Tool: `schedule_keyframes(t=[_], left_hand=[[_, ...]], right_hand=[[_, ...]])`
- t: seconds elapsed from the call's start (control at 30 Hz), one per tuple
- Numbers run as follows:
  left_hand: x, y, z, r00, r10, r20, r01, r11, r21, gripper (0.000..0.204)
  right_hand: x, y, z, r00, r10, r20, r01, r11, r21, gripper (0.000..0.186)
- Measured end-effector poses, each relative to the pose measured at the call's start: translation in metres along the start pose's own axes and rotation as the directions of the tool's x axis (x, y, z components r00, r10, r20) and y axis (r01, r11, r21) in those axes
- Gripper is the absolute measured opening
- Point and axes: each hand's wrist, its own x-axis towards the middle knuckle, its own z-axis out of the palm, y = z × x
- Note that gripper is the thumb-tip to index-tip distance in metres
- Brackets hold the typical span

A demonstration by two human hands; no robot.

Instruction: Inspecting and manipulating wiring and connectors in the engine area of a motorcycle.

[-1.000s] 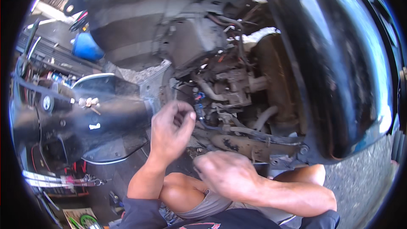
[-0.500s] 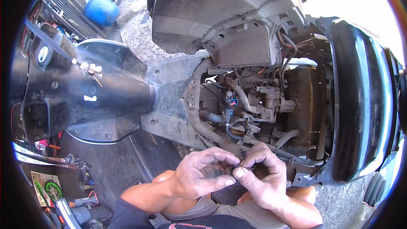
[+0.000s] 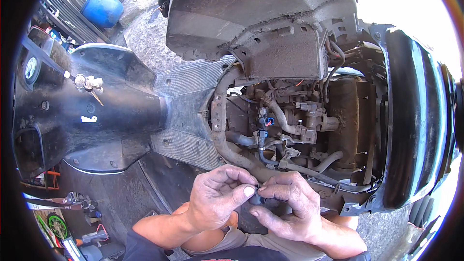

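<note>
Around you, an exposed engine sits at 1 o'clock from your hands, with a frame tube running between it and you, so the tube stands in the way of a straight reach. At 12 o'clock a dusty moulded box overhangs the far side of the engine bay, and at 2 o'clock a glossy black body section closes it off. A blue barrel lies far off at 11 o'clock; a bunch of keys hangs at 10 o'clock.

Counting, you have one barrel, one bunch of keys, two ridged footboards and one small dark part; the keys overlap too much to number.

That part is between your hands, on your side of the tube. Your left hand has its grip pinched on it, thumb against forefinger. Your right hand touches it with a fingertip, thumb lower and slightly apart; you cannot tell whether that grip has hold of it.
</note>
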Motion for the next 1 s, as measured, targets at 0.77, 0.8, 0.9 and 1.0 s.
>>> schedule_keyframes(t=[0.77,0.8,0.9,1.0], left_hand=[[0.016,-0.005,0.005,0.995,-0.093,-0.037,0.095,0.995,0.045,0.018],[0.017,-0.005,0.006,0.988,-0.106,-0.110,0.112,0.992,0.057,0.015],[0.017,0.000,0.011,0.980,-0.126,-0.155,0.134,0.990,0.041,0.014],[0.012,0.007,0.009,0.982,-0.164,-0.099,0.184,0.949,0.255,0.015]], right_hand=[[-0.006,0.004,-0.001,0.846,0.524,0.100,-0.458,0.618,0.639,0.023],[-0.005,0.002,-0.004,0.839,0.523,0.148,-0.492,0.616,0.616,0.026],[-0.002,-0.002,-0.010,0.797,0.572,0.194,-0.560,0.580,0.591,0.032],[0.006,0.006,-0.012,0.969,0.238,0.062,-0.245,0.957,0.154,0.025]])
